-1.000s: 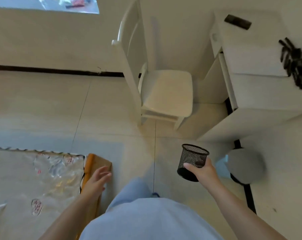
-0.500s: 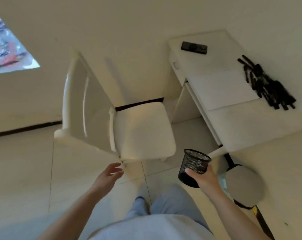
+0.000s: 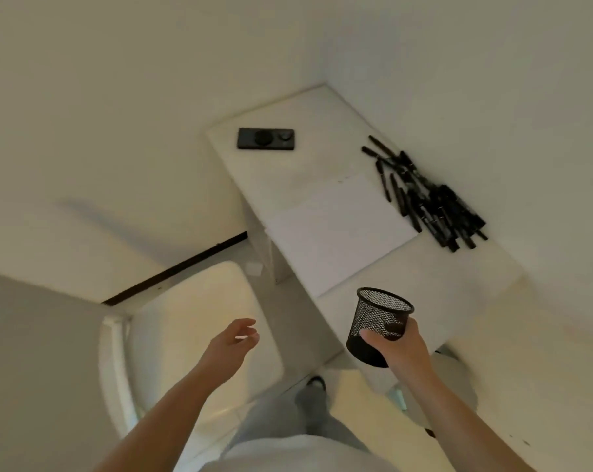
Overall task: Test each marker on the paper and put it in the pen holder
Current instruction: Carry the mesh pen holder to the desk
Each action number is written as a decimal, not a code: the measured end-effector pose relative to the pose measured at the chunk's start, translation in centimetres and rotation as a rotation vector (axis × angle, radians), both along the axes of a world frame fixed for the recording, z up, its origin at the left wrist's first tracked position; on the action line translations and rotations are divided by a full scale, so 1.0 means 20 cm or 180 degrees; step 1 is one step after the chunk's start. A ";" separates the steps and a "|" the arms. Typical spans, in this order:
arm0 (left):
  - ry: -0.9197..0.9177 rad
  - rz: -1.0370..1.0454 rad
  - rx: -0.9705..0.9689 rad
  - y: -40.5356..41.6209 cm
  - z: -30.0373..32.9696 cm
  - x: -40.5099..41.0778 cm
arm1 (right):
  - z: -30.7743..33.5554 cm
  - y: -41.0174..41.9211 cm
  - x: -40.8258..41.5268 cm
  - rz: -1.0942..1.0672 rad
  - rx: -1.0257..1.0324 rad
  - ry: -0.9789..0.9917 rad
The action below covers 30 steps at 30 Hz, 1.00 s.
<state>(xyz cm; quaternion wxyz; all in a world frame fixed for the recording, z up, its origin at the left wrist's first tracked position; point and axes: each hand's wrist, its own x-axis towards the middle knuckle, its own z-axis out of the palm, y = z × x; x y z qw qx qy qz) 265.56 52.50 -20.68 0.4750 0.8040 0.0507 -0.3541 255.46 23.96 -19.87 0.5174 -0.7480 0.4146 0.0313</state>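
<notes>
1. a white chair (image 3: pixel 199 335) sits under the left hand (image 3: pixel 232 345), fingers spread, holding nothing.
2. the right hand (image 3: pixel 399 349) grips the black pen holder (image 3: pixel 378 321) near the desk (image 3: pixel 424 277) edge.
3. paper (image 3: pixel 339 229) lies beside the markers (image 3: pixel 427 202) pile.

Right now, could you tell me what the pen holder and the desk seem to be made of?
Pen holder: black wire mesh, probably metal, matte; you can see through its wall. Desk: smooth white board, likely painted or laminated wood; flat, faintly sheened surface.
</notes>
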 end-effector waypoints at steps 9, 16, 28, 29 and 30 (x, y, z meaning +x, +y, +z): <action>-0.0789 -0.1205 0.0120 -0.72 0.13 0.51 | 0.01 -0.41 0.15 -0.0967 -0.0015 -0.0007; -0.2116 -0.3823 0.1255 -1.21 0.01 0.84 | -0.02 -0.53 0.23 -0.1726 -0.0344 -0.0213; -0.3595 -0.6384 0.0280 -1.61 -0.30 1.21 | -0.20 -0.46 0.48 -0.3335 -0.0815 -0.0223; -0.3683 -0.6400 0.0193 -1.62 -0.31 1.22 | -0.22 -0.46 0.50 -0.3423 -0.0841 -0.0247; -0.3761 -0.6391 0.0133 -1.62 -0.33 1.22 | -0.24 -0.47 0.52 -0.3492 -0.0869 -0.0274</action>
